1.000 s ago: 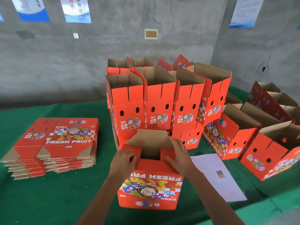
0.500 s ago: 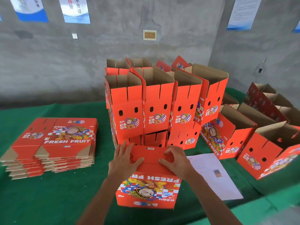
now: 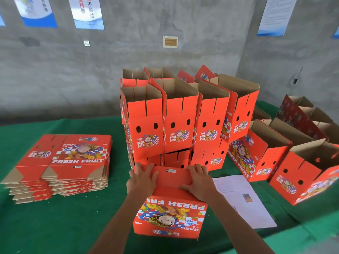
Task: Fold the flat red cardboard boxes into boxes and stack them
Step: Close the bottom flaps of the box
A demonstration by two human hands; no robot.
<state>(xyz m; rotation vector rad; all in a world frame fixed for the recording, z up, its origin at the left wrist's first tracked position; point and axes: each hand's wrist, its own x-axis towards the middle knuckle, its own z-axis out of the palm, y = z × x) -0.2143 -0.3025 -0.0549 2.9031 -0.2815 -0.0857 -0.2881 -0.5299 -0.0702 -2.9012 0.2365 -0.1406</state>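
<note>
2 hands (image 3: 142, 180) flat atop upside-down red box (image 3: 169, 217), long axis left-right.

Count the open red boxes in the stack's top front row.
4 boxes side by side: left-end box, second box, third box, right-end box. Others behind are partly hidden.

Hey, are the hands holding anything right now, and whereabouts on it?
Both press on the red box: the left hand and right hand lie on its folded-down top flaps, near the left and right ends.

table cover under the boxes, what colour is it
Green, plain with no pattern, seen in the head view on the table cover.
</note>
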